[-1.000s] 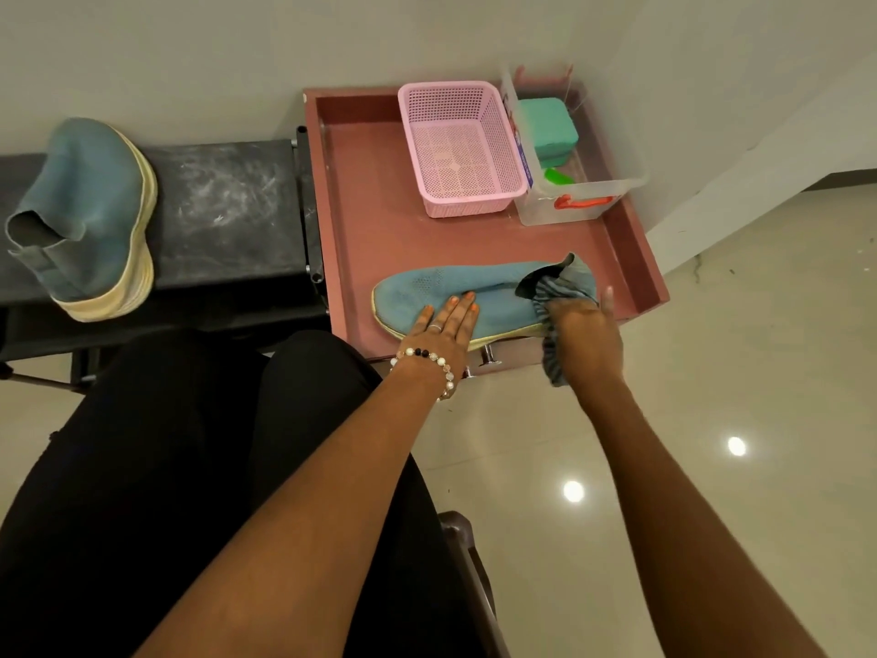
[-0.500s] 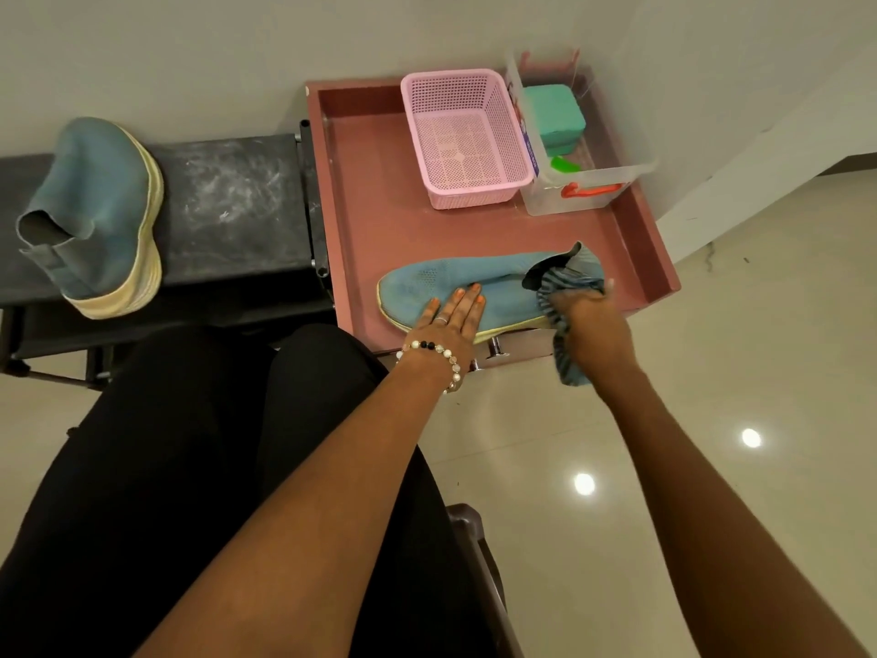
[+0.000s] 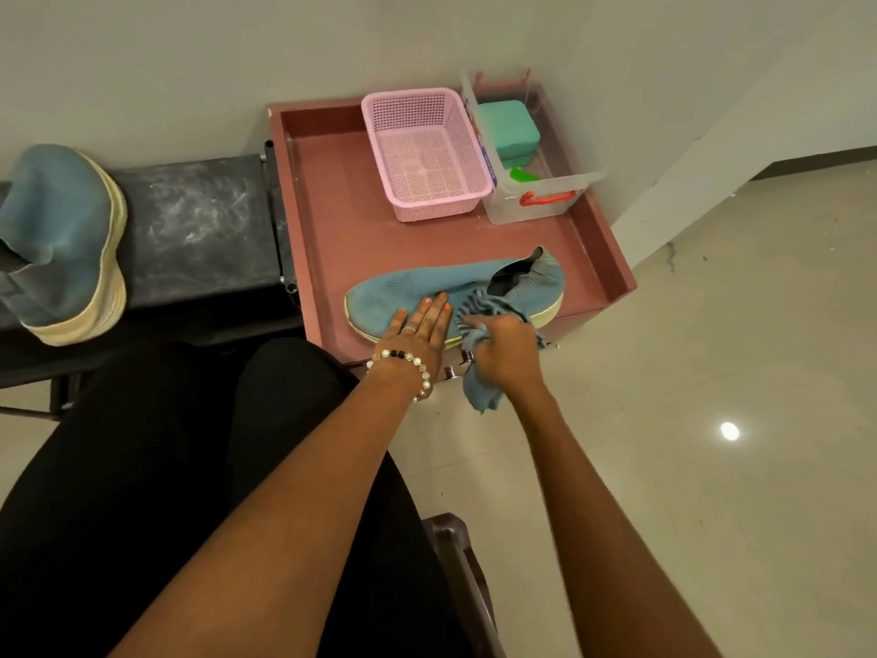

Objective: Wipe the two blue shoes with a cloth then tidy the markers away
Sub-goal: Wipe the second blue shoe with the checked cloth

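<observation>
- Nearest you, your right hand (image 3: 503,346) bunches the cloth (image 3: 481,389); it has slid from the heel toward mid-shoe, so wiping is advancing.
- Beside it, your left hand (image 3: 420,327) lies flat, fingers straight, still pinning the blue shoe (image 3: 427,287) on the red tray (image 3: 327,220).
- Farther left, the second shoe (image 3: 61,239) waits on the dark worktop (image 3: 199,220).
- No markers are plainly visible yet.

Plain pale walls (image 3: 190,64) meet a glossy beige tiled floor (image 3: 688,372) reflecting a ceiling light (image 3: 729,430); a dark bench (image 3: 199,230) stands against the wall.
</observation>
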`<act>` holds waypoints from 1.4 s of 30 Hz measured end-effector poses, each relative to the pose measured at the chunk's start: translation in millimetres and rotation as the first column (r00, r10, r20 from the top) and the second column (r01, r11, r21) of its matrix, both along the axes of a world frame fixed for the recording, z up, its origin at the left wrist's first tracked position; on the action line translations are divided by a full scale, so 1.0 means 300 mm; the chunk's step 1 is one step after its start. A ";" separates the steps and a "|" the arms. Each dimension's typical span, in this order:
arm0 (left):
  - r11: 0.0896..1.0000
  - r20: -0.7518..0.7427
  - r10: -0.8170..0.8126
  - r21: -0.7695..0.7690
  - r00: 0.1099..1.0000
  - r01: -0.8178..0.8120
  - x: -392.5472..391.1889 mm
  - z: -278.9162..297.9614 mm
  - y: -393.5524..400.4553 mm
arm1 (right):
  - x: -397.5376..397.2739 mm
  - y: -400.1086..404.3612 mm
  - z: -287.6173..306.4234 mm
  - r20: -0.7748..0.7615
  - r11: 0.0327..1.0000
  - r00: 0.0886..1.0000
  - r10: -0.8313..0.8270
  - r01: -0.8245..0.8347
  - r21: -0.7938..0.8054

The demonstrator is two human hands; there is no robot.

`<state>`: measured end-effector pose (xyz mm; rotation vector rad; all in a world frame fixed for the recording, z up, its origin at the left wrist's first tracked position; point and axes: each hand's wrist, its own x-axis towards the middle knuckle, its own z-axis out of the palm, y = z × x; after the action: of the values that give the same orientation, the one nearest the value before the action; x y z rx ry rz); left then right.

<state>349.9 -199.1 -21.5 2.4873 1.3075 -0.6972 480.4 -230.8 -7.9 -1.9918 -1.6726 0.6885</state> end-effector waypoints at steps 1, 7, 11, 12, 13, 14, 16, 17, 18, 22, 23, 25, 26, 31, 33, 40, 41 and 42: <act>1.000 -0.003 -0.003 -0.001 1.000 0.003 0.000 0.000 -0.004 | 0.026 -0.006 0.041 -0.201 0.997 0.977 -0.068 0.063 -0.033; 0.997 0.055 -0.016 0.073 0.998 0.012 0.007 0.013 0.008 | 0.242 -0.028 0.197 -0.758 0.659 0.215 -0.616 0.668 -0.346; 0.947 0.188 -0.119 0.315 0.975 0.055 0.041 0.086 0.015 | 0.333 0.033 0.233 -0.828 0.541 0.169 -0.534 0.821 -0.182; 0.927 0.238 -0.152 0.372 0.959 0.054 0.046 0.087 0.016 | 0.340 0.056 0.232 -0.794 0.544 0.266 -0.547 0.834 -0.095; 0.910 0.305 -0.184 0.412 0.934 0.045 0.052 0.084 0.020 | 0.330 0.078 0.228 -0.715 0.574 0.407 -0.569 0.819 0.010; 0.891 0.385 -0.221 0.453 0.896 0.025 0.058 0.071 0.030 | 0.309 0.098 0.212 -0.594 0.634 0.559 -0.579 0.766 0.103; 0.886 0.440 -0.180 0.460 0.880 -0.049 0.060 0.045 0.046 | 0.240 0.119 0.126 -0.236 0.837 0.838 -0.492 0.530 0.136; 0.913 0.410 -0.118 0.403 0.905 -0.063 0.057 0.031 0.051 | 0.196 0.114 0.064 -0.037 0.917 0.920 -0.391 0.392 0.065; 0.949 0.361 -0.045 0.307 0.931 -0.073 0.052 0.013 0.056 | 0.157 0.107 0.002 0.154 0.955 0.944 -0.290 0.297 -0.020; 0.978 0.316 0.090 0.151 0.945 -0.144 0.028 -0.042 0.070 | 0.078 0.108 -0.094 0.505 0.950 0.842 -0.191 0.288 -0.121; 0.982 0.314 0.101 0.122 0.944 -0.146 0.030 -0.050 0.069 | 0.063 0.108 -0.091 0.529 0.939 0.826 -0.195 0.313 -0.143; 0.984 0.314 0.111 0.100 0.943 -0.149 0.035 -0.061 0.069 | 0.025 0.107 -0.088 0.565 0.930 0.803 -0.190 0.331 -0.158; 0.984 0.317 0.124 0.085 0.940 -0.159 0.036 -0.061 0.066 | -0.002 0.105 -0.087 0.571 0.935 0.802 -0.176 0.317 -0.157; 0.985 0.325 0.152 0.026 0.933 -0.169 0.035 -0.056 0.059 | -0.003 0.097 -0.077 0.294 0.959 0.912 -0.284 0.267 0.100; 0.985 0.332 0.153 0.022 0.931 -0.170 0.032 -0.061 0.063 | 0.088 0.099 -0.032 -0.024 0.946 0.947 -0.321 0.322 0.040; 0.985 0.306 0.155 0.022 0.939 -0.169 0.029 -0.077 0.066 | 0.277 0.051 0.129 -0.762 0.338 0.200 -0.616 0.941 -0.026; 0.986 0.301 0.151 0.015 0.941 -0.163 0.029 -0.076 0.068 | 0.281 0.050 0.139 -0.782 0.297 0.232 -0.579 0.953 0.062; 0.988 0.299 0.148 0.006 0.943 -0.157 0.027 -0.075 0.070 | 0.278 0.054 0.147 -0.759 0.322 0.324 -0.564 0.933 0.158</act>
<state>357.9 -178.1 -43.9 2.3643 1.3813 -0.2559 563.9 -214.5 36.3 -1.5649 -0.2394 0.2489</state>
